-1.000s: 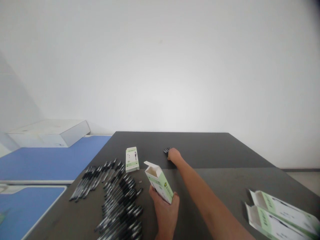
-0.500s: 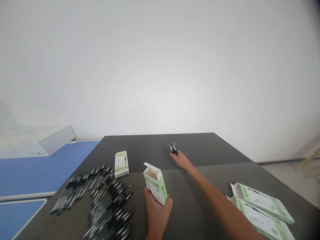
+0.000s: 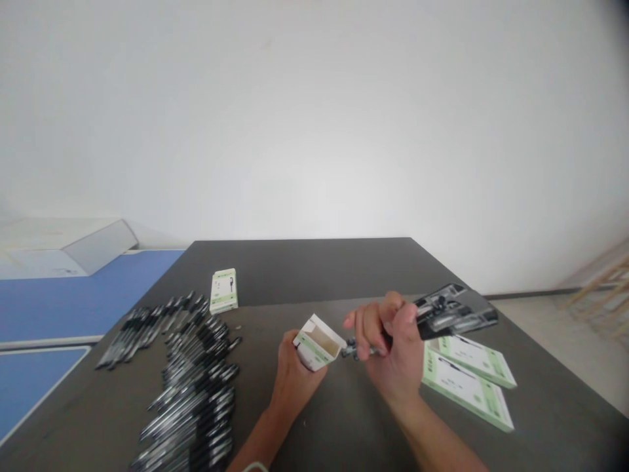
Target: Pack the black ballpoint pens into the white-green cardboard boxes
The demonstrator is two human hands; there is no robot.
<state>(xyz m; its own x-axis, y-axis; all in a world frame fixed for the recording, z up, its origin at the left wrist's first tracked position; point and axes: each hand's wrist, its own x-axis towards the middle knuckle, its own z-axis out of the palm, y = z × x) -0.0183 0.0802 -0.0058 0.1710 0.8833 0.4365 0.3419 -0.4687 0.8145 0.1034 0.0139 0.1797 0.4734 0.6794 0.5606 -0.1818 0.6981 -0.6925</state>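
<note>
My left hand (image 3: 293, 373) grips a small white and green carton (image 3: 318, 342) tilted on its side, its open end facing right. My right hand (image 3: 388, 344) is closed round a bundle of black pens (image 3: 445, 313); the pen tips point at the carton's mouth, just short of it. Both hands hover above the dark grey table (image 3: 314, 275), near its middle.
A large heap of black pens (image 3: 189, 380) lies on the table's left. A closed green and white carton (image 3: 223, 290) lies behind it. Two flat cartons (image 3: 466, 373) lie at the right. Blue tables (image 3: 73, 301) and a white box (image 3: 69, 242) stand at the left.
My right hand has drawn back from the far part of the table with a bundle of pens, up to the carton. My left hand has tipped the carton sideways.
</note>
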